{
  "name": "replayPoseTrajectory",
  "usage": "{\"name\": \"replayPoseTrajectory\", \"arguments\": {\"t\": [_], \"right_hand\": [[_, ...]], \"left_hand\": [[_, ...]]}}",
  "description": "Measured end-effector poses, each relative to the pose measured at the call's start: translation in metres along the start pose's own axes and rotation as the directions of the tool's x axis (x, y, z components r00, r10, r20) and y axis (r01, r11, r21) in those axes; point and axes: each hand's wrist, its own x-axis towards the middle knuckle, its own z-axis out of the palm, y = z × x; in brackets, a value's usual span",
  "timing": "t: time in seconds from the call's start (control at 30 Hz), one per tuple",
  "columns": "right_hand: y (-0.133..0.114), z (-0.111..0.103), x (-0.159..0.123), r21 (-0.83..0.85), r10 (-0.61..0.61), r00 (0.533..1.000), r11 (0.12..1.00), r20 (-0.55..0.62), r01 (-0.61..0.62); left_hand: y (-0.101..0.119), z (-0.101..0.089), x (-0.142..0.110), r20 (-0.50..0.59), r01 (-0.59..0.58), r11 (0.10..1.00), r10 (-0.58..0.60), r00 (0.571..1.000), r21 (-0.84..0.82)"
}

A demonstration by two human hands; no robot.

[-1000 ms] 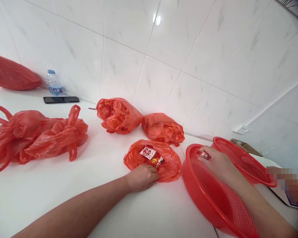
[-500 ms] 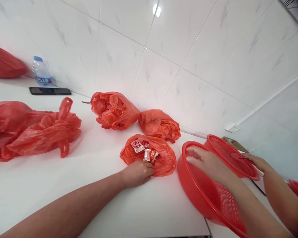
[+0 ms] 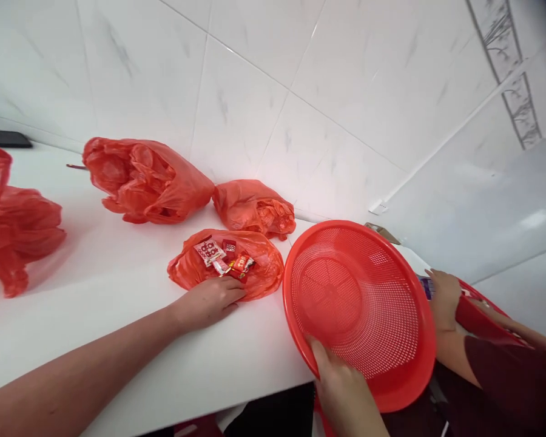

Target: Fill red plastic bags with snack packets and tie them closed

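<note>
My left hand [image 3: 209, 298] rests on the near edge of an open red plastic bag [image 3: 264, 274], pinning it to the white counter [image 3: 118, 303]. Small red-and-white wrapped packets [image 3: 222, 255] lie in the bag's mouth. My right hand [image 3: 341, 382] grips the near rim of a round red mesh basket [image 3: 359, 303], which is tilted up past the counter's right end with its empty inside facing me.
Two more red bags [image 3: 145, 179] [image 3: 255, 206] lie by the tiled wall, and a bundle of red bags [image 3: 13, 224] sits at the left. A phone [image 3: 4, 138] lies far left. Another person's hand [image 3: 443, 297] and a second red basket [image 3: 480, 312] are at the right.
My right hand moved from inside the basket to its near rim and tipped the basket up toward me. The view swung right. The other person's hand came closer; my left hand stayed on the bag.
</note>
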Motion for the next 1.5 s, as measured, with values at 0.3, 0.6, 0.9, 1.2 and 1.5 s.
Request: {"name": "replayPoseTrajectory", "arguments": {"t": [0.3,0.6,0.9,1.2,1.5], "right_hand": [[0.073,-0.002,0.024,-0.102,0.053,0.940,0.990,-0.337,-0.092],[-0.027,-0.020,0.063,-0.124,-0.318,0.643,0.936,-0.697,0.329],[-0.063,-0.022,0.154,0.148,0.062,0.911,0.989,-0.407,-0.001],[-0.055,-0.011,0.180,0.451,0.132,0.945,0.893,-0.300,0.018],[-0.059,-0.051,0.152,0.966,0.055,0.975,-0.134,-0.217,0.222]], "left_hand": [[0.007,-0.024,-0.010,-0.281,0.044,0.960,0.037,0.959,0.276],[-0.035,-0.054,-0.057,-0.567,0.603,0.792,-0.451,0.689,0.102],[-0.048,-0.041,-0.060,-0.358,0.640,0.723,-0.687,0.632,-0.258],[-0.032,-0.050,-0.056,-0.320,0.609,0.650,-0.757,0.570,-0.454],[-0.025,-0.050,-0.051,-0.284,0.515,0.583,-0.788,0.546,-0.629]]}}
